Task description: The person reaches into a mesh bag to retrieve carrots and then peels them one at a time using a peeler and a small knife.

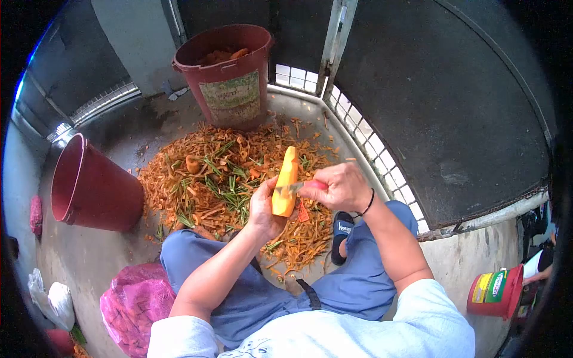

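Observation:
My left hand (267,209) holds a peeled yellow-orange carrot (286,182) upright from its left side, fingers wrapped round its lower part. In my right hand (343,187) is a peeler with a pink-red handle (316,185); its metal blade lies across the middle of the carrot. Below both hands a wide heap of orange peelings (209,173) with green stems covers the floor between my legs and beyond. A strip of peel hangs just under the peeler.
A red bin (233,95) with orange pieces inside stands behind the heap. Another red bin (101,185) leans at the left. A pink mesh sack (137,310) sits by my left knee. At the far right are a labelled red bucket (492,292) and another person's hand.

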Action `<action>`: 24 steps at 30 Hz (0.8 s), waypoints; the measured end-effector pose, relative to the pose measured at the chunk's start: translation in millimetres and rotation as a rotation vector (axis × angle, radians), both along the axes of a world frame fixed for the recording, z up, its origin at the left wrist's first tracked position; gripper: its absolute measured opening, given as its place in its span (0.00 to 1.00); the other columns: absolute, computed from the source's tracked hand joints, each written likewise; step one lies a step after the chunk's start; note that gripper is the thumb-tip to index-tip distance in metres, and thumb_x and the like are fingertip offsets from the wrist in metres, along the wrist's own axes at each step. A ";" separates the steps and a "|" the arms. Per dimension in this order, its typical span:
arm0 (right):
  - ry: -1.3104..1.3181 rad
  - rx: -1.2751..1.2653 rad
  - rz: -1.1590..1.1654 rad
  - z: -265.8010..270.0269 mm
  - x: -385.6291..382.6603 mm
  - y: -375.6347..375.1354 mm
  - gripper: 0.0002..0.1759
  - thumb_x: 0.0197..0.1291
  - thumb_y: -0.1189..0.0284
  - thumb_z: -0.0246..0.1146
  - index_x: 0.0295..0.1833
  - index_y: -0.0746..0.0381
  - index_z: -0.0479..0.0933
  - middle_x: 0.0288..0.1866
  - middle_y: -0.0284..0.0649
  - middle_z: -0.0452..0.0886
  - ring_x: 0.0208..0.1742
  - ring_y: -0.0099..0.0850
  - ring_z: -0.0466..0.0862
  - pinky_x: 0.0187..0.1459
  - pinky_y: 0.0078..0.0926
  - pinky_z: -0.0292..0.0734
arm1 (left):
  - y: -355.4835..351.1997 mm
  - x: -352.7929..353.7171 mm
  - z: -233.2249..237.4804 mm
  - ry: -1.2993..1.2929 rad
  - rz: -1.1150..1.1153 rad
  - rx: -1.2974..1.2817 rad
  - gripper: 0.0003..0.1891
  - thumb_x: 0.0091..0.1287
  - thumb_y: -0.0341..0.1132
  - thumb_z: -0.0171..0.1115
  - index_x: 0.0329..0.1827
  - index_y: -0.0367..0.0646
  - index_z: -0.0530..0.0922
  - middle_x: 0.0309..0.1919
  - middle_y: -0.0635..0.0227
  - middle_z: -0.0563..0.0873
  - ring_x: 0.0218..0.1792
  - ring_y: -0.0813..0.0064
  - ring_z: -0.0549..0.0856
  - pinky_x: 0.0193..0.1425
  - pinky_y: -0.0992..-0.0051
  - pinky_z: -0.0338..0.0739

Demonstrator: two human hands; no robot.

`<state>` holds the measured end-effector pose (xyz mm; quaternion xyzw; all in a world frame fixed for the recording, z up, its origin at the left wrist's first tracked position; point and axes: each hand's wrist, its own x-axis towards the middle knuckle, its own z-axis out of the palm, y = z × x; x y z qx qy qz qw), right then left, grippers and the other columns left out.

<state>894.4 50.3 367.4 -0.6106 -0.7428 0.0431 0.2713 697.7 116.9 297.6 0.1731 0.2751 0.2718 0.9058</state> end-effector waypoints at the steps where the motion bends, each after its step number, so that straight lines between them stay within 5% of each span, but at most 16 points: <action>1: 0.013 -0.056 0.071 -1.3 -3.9 -2.8 0.30 0.59 0.44 0.71 0.20 0.58 0.76 0.19 0.42 0.80 0.22 0.43 0.83 0.25 0.39 0.76 | 0.2 -0.1 2.5 0.024 0.012 -0.014 0.17 0.78 0.51 0.45 0.52 0.50 0.77 0.36 0.72 0.85 0.33 0.73 0.85 0.26 0.69 0.75; 24: 0.040 0.076 -0.027 2.8 13.7 1.5 0.26 0.60 0.50 0.73 0.22 0.60 0.79 0.19 0.44 0.78 0.21 0.43 0.81 0.25 0.40 0.73 | -0.3 -4.3 2.1 0.009 -0.118 -0.030 0.20 0.75 0.54 0.48 0.50 0.47 0.79 0.31 0.68 0.83 0.30 0.69 0.82 0.22 0.69 0.70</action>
